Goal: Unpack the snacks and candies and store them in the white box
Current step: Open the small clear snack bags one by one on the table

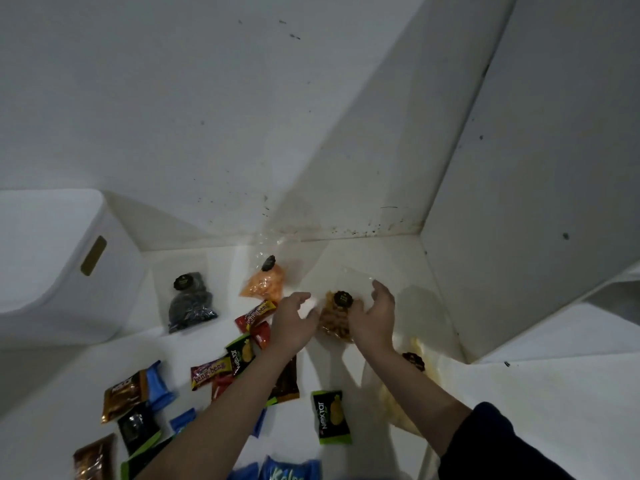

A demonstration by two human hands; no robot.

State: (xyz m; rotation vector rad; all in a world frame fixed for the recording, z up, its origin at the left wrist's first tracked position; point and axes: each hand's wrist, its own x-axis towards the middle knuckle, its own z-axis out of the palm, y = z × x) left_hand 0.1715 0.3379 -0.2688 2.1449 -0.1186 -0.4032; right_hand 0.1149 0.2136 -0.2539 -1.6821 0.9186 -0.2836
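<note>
A clear bag of brown snacks (335, 317) with a round black label lies on the white surface between my hands. My left hand (292, 323) is at its left side with relaxed fingers. My right hand (375, 315) cups its right side, fingers loosely bent over the plastic. A white box (52, 265) with a slot handle stands at the far left. Other bags lie near: an orange snack bag (264, 284) and a dark snack bag (189, 304).
Several wrapped candies and bars are strewn in front: red Beng-Beng bars (258, 312), green Nextar packs (330, 417), brown sachets (123, 393), blue wrappers (157, 384). Another clear bag (414, 362) lies under my right forearm. White walls close in behind and on the right.
</note>
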